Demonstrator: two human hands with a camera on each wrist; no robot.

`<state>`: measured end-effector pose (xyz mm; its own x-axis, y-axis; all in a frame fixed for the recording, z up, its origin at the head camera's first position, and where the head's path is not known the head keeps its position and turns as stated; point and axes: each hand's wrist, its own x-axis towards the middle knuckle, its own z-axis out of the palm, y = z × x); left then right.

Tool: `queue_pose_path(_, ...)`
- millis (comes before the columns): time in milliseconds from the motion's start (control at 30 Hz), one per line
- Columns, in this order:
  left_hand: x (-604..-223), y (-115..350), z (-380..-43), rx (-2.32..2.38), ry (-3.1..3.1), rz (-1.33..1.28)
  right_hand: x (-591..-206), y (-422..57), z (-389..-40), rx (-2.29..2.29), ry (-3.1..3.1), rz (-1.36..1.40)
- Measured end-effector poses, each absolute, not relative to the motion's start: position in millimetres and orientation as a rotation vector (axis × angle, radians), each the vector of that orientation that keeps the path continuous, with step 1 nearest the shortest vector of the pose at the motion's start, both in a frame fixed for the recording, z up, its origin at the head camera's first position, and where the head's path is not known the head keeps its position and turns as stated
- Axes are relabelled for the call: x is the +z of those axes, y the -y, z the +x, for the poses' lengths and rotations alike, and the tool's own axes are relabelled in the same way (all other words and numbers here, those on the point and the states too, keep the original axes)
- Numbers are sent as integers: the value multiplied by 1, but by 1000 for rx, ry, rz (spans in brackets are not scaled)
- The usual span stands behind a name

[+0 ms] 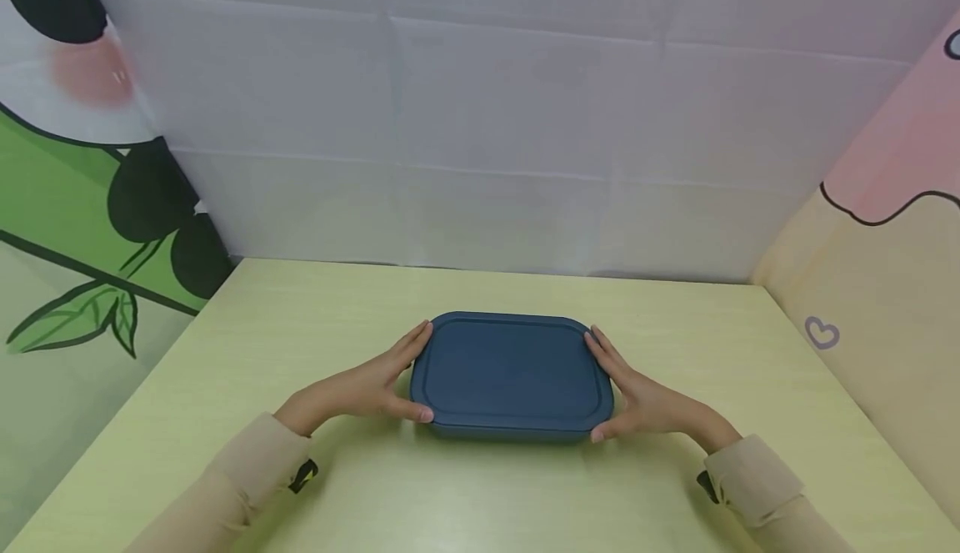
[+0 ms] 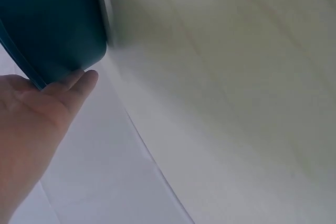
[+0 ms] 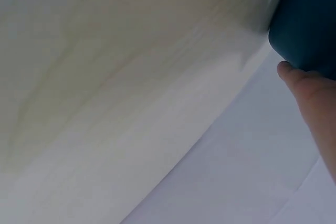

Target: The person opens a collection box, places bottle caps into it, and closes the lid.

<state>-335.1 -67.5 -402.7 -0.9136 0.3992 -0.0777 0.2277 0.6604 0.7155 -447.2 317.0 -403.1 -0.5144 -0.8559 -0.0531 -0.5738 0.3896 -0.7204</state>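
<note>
A dark blue rectangular container with a blue lid (image 1: 513, 369) is at the middle of the table in the head view, lid upward. My left hand (image 1: 367, 386) holds its left end, thumb at the near corner and fingers along the far side. At the right end, my right hand (image 1: 645, 399) grips it the same way, thumb in front. The left wrist view shows the container's side wall (image 2: 52, 19) against the left fingers (image 2: 79, 90). In the right wrist view the right fingers (image 3: 296, 77) touch the opposite wall (image 3: 310, 30). Whether the base touches the table cannot be told.
The pale wood-look table (image 1: 480, 503) extends around the container. Behind it hangs a creased whitish sheet (image 1: 495, 119). Printed cartoon panels stand at the left (image 1: 75, 203) and right (image 1: 885, 286) edges of the table.
</note>
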Motion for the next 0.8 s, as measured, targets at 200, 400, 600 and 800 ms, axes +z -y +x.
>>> queue_pose_path(200, -398, 68, -331, 1069, -2732, 435, -400, -325, -450, -996, -2280, -1255)
queue_pose_path(400, -396, 73, -315, 658, -3188, 139, -394, -340, -443, -705, -2933, -1308)
queue_pose_path(600, -402, 71, -296, 294, -3335, -243, -396, -354, -432, -204, -3235, -1129)
queue_pose_path(800, -404, 64, -285, 232, -3296, -334, -404, -359, -425, -173, -3241, -1019)
